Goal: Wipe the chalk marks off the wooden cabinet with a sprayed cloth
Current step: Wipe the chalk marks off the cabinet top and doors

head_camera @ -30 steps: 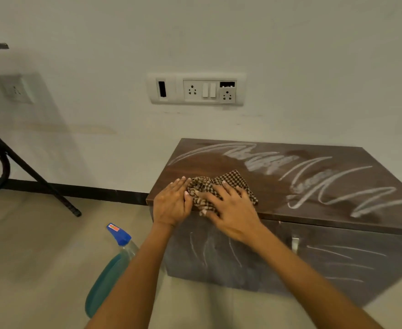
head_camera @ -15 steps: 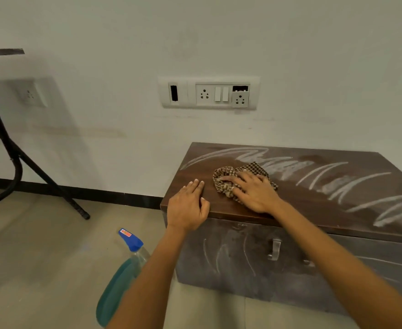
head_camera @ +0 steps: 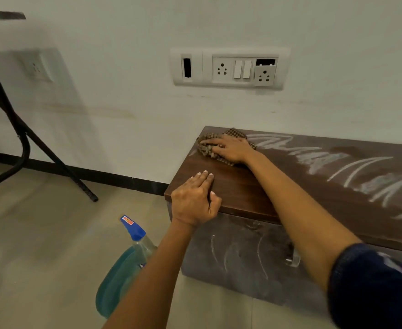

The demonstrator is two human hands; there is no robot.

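A low dark wooden cabinet [head_camera: 245,186] stands against the wall, its top scrawled with white chalk marks [head_camera: 352,167] towards the right. My right hand [head_camera: 230,148] presses a brown checked cloth [head_camera: 205,148] flat at the far left corner of the top. My left hand [head_camera: 195,200] rests flat on the near left edge, fingers together, holding nothing. The near left part of the top shows bare wood. Faint chalk strokes [head_camera: 240,255] also mark the cabinet's grey front.
A spray bottle [head_camera: 124,264] with blue liquid and a blue nozzle stands on the floor under my left forearm. Black metal stand legs [head_camera: 40,148] slant across the left. A socket panel [head_camera: 229,67] is on the wall above the cabinet.
My right hand has slid the cloth from the near left edge to the far left corner of the top. My left hand has stayed on the near edge. The view has shifted left.
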